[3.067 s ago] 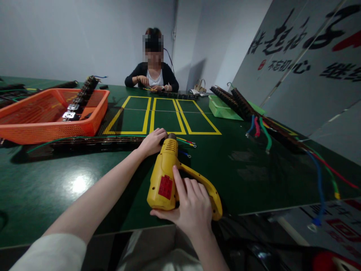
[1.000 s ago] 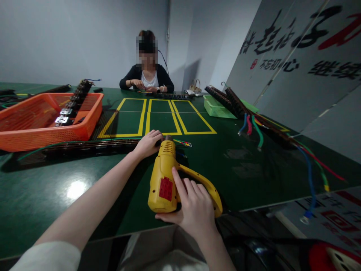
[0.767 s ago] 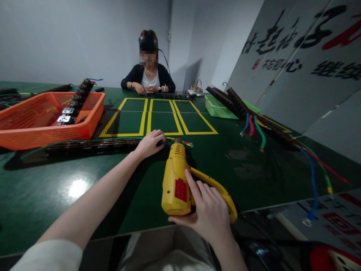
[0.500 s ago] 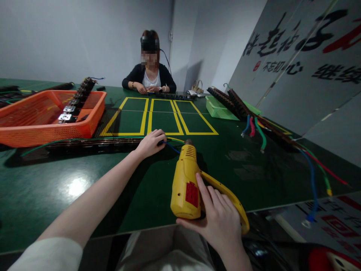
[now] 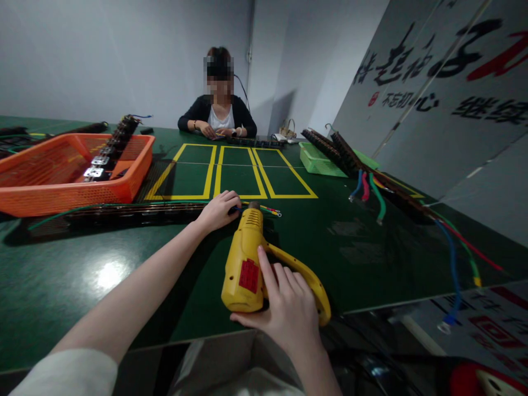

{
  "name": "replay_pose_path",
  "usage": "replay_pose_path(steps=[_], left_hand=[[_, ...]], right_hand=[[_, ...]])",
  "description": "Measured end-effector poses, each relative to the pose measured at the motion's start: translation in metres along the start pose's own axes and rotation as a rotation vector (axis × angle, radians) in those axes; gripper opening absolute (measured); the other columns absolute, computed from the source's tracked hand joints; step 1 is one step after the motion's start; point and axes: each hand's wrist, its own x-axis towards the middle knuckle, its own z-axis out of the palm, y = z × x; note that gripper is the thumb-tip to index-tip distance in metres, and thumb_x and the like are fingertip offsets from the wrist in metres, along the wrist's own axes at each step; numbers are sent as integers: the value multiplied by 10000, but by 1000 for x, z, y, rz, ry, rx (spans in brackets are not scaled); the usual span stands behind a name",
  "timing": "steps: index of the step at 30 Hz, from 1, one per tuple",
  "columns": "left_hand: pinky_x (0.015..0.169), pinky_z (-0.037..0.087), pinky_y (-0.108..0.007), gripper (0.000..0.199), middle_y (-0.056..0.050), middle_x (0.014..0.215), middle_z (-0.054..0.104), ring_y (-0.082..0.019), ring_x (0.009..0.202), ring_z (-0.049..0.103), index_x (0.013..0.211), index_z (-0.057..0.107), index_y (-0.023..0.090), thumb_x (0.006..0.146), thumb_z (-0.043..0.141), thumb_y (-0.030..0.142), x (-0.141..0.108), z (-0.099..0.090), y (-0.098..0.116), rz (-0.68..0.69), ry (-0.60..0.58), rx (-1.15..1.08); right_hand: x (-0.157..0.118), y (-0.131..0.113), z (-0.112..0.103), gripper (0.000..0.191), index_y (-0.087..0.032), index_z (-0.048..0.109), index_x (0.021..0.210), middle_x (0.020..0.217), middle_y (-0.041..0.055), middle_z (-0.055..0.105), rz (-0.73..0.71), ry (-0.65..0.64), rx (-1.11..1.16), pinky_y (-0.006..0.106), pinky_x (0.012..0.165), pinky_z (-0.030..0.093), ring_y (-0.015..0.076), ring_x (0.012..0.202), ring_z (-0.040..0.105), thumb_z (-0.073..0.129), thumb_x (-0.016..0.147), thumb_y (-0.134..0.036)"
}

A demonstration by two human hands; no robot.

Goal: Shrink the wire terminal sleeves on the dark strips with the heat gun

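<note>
My right hand [image 5: 286, 297] is wrapped round the handle of a yellow heat gun [image 5: 244, 258], whose metal nozzle points away from me. Beyond the nozzle, thin coloured wires [image 5: 272, 211] with ring terminals at their ends stick out to the right. My left hand [image 5: 223, 208] is closed on these wires where they leave a long dark wire-and-block assembly [image 5: 136, 213] on the green table. The nozzle overlaps part of the wires in view, and I cannot tell the gap between them. My left fingertips are partly hidden.
An orange basket [image 5: 74, 193] with a black block strip [image 5: 113, 146] stands at left. Yellow tape rectangles [image 5: 217, 170] mark the table [image 5: 350, 286]. At right, a green basket [image 5: 319, 162] bears dark assemblies with thick wires [image 5: 377, 198]. A co-worker [image 5: 221, 115] sits opposite.
The heat gun in my right hand has moved left, its nozzle now nearer my left hand. The wire ends with ring terminals now show past the nozzle. My left hand stays nearly still.
</note>
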Motion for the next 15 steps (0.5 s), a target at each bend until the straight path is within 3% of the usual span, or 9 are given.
replay_pose_path(steps=[8, 15], left_hand=[[820, 457, -337, 83, -71, 986, 570, -203, 935, 507, 881, 561, 185, 830, 496, 187, -1, 0, -2, 13, 1, -9], [820, 453, -341, 103, -62, 964, 580, -202, 926, 518, 892, 575, 192, 849, 486, 223, -2, 0, -2, 9, -13, 18]], right_hand=[[3, -8, 7, 1069, -116, 315, 1432, 852, 74, 582, 25, -5, 26, 354, 682, 373, 213, 756, 525, 374, 665, -858], [-1, 9, -3, 1139, -114, 288, 1444, 863, 78, 613, 19, -43, 63, 341, 684, 379, 213, 769, 558, 389, 613, -886]])
